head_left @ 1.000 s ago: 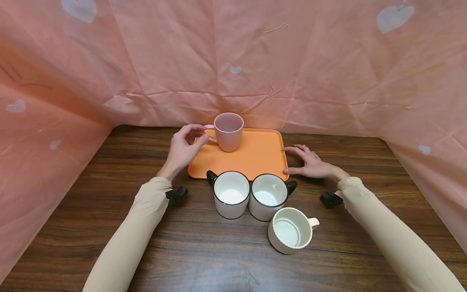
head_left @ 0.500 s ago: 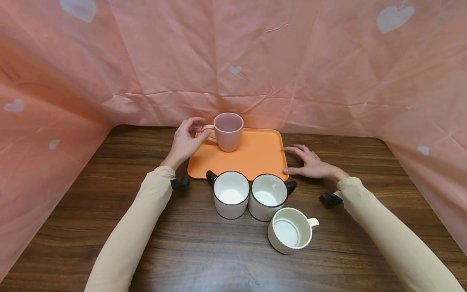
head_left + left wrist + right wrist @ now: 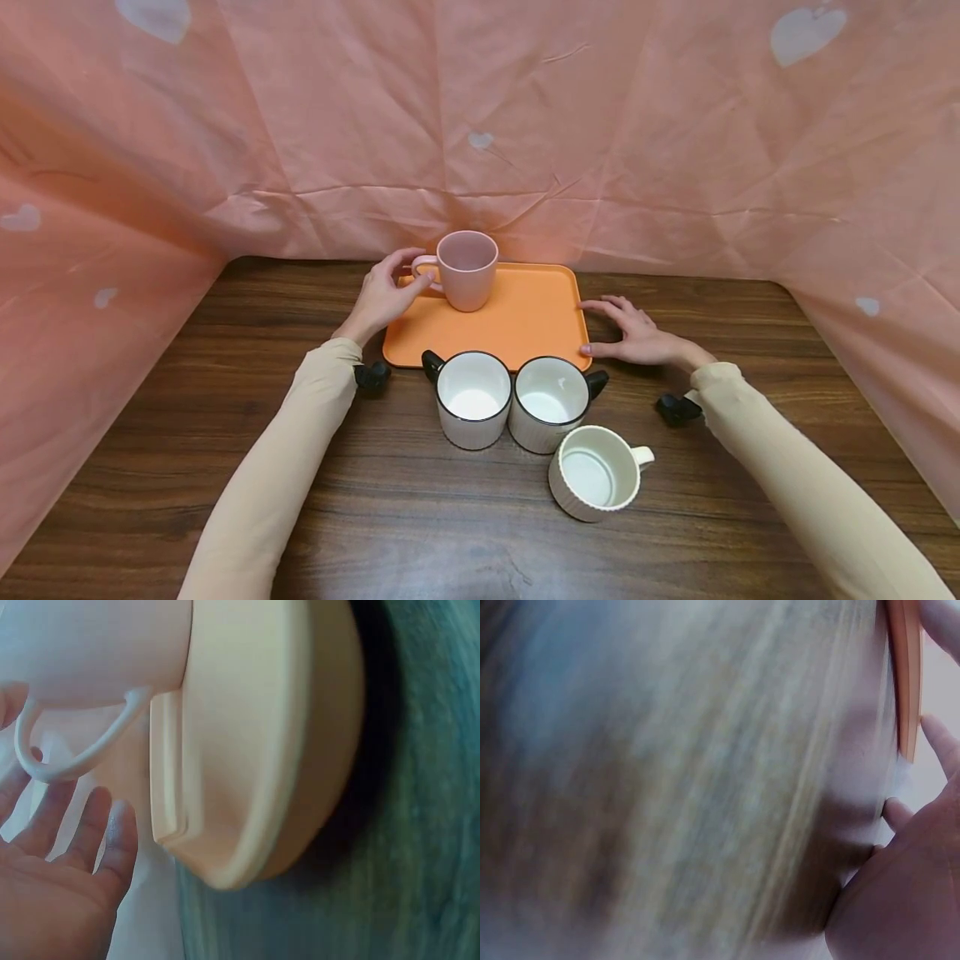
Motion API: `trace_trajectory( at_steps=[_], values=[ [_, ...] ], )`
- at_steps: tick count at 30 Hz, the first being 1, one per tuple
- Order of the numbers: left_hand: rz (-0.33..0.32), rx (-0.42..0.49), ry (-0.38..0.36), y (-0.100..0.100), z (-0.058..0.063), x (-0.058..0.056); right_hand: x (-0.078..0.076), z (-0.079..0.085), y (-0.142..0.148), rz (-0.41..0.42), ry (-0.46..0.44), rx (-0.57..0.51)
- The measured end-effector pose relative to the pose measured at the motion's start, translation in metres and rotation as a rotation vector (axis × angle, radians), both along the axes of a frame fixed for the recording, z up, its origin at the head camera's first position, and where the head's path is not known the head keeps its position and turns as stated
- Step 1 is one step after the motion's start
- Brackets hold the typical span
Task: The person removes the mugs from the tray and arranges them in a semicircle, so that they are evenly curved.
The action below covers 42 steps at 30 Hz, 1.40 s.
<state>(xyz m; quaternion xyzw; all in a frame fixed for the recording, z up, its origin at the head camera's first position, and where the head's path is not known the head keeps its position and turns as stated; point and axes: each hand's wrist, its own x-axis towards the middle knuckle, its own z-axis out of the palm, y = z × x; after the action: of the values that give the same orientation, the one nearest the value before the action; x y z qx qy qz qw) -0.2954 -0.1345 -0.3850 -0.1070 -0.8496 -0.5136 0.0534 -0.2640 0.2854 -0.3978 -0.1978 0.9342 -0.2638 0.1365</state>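
A pink mug (image 3: 468, 279) stands upright on the back left part of the orange tray (image 3: 525, 329), its handle (image 3: 422, 265) facing left. My left hand (image 3: 380, 296) is at that handle, thumb on the near side and fingers on the far side. In the left wrist view the fingers (image 3: 94, 825) are spread and loosely bent below the handle loop, not wrapped round it; a light touch cannot be ruled out. My right hand (image 3: 633, 337) lies at the tray's right edge, thumb and forefinger apart and touching its rim.
Two white mugs with black rims, the left one (image 3: 474, 400) and the right one (image 3: 551, 404), stand side by side before the tray. A cream ribbed cup (image 3: 596, 473) stands nearer on the right. Pink cloth (image 3: 480, 167) hangs behind the wooden table (image 3: 420, 533).
My left hand has shifted slightly forward and right at the mug's handle, and its fingers now lie looser round it. Mug, tray and right hand look unmoved.
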Motion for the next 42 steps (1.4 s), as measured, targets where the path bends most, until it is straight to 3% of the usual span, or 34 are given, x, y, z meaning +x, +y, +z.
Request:
trace_trajectory(
  at_steps=[9, 19, 25, 33, 38, 42],
  values=[
    [0.021, 0.029, -0.001, 0.004, -0.003, 0.002, 0.002, 0.002, 0.000, -0.004, -0.002, -0.001],
    [0.012, 0.235, -0.047, 0.009, -0.008, 0.003, 0.000, -0.001, 0.003, 0.000, 0.010, -0.002],
    [0.002, 0.308, -0.077, 0.013, -0.011, 0.007, -0.001, -0.004, 0.004, -0.005, 0.008, 0.003],
    [-0.007, 0.433, -0.056, 0.016, -0.013, 0.009, -0.003, -0.007, 0.002, -0.010, 0.001, 0.006],
    [0.033, 0.436, -0.013, 0.017, -0.012, 0.009, -0.004, -0.006, 0.001, -0.008, 0.003, 0.005],
    [0.027, 0.434, 0.006, 0.016, -0.011, 0.012, -0.004, -0.006, 0.001, -0.009, 0.003, 0.011]
  ],
)
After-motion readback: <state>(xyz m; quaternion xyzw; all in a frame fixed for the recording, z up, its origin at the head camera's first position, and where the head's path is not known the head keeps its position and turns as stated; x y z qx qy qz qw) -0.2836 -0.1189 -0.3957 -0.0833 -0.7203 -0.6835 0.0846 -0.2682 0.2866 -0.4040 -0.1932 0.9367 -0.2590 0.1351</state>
